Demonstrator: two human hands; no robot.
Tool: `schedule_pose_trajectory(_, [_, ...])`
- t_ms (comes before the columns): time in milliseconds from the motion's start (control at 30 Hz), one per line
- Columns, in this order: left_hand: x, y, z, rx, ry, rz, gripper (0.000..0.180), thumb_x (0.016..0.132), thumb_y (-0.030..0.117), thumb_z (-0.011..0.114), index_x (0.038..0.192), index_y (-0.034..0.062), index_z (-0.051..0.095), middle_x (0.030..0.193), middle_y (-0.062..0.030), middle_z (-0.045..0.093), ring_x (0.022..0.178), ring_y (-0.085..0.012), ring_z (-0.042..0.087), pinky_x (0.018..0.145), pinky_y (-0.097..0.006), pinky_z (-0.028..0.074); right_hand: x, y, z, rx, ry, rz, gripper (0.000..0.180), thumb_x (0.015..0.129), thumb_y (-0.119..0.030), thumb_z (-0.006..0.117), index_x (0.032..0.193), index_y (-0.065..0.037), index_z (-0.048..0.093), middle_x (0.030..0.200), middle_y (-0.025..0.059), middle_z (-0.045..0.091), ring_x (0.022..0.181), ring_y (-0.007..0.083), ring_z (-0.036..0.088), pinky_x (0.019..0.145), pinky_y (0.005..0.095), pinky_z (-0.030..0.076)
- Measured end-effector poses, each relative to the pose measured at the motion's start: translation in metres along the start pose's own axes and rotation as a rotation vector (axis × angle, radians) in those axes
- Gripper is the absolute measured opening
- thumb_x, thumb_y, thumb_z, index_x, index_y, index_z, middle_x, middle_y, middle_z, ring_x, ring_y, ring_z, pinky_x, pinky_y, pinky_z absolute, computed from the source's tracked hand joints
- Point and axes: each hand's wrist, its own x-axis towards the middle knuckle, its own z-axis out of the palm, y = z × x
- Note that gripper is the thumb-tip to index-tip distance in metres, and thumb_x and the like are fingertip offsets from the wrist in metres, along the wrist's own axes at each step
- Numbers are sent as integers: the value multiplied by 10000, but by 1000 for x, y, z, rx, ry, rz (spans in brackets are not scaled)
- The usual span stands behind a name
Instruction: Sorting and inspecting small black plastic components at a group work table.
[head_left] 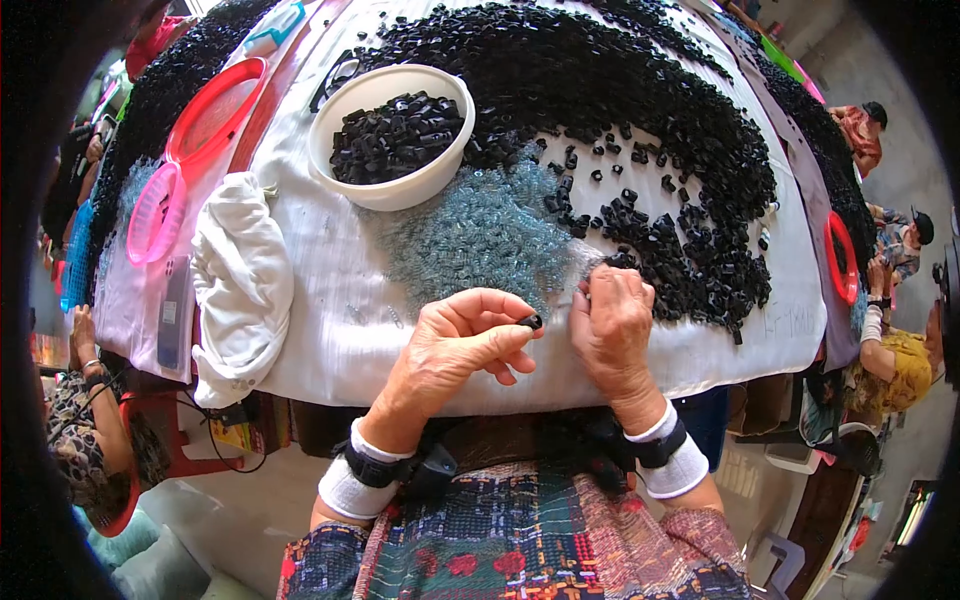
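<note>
My left hand [455, 345] pinches a small black plastic piece [533, 321] between thumb and forefinger, above the near part of the white-covered table [330, 350]. Just to its right, my right hand [612, 325] has its fingers curled down and pressed together. Whatever those fingers hold, if anything, is hidden. Beyond both hands spreads a heap of tiny, shiny blue-grey pieces [465, 235], too small to name surely. Loose black pieces [690, 255] lie close beyond my right hand and join a big black heap [600, 75] at the back.
A cream bowl [455, 140] full of black pieces stands at the back left. Left of it lie a bunched white cloth [240, 280], a pink basket [157, 213] and a red basket [217, 110]. Other people sit at both sides, one in a yellow top [890, 375].
</note>
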Motion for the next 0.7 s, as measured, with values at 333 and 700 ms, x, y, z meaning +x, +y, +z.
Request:
schedule_pose_trajectory(333, [3, -5, 13, 122, 28, 91, 211, 821, 76, 694, 1006, -1, 631, 843, -49, 671, 748, -111, 651, 619, -219, 509, 11, -18, -59, 438, -35, -192, 356, 630, 67, 654, 972, 17, 569, 853, 151, 558, 775, 317, 556, 680, 402, 446])
schedule_pose_trajectory(700, [6, -8, 28, 261, 48, 208, 197, 819, 58, 686, 999, -7, 637, 835, -36, 663, 779, -90, 634, 660, -197, 502, 19, -12, -70, 410, -137, -278, 269, 676, 52, 610, 940, 22, 571, 854, 141, 571, 768, 301, 569, 684, 379, 472])
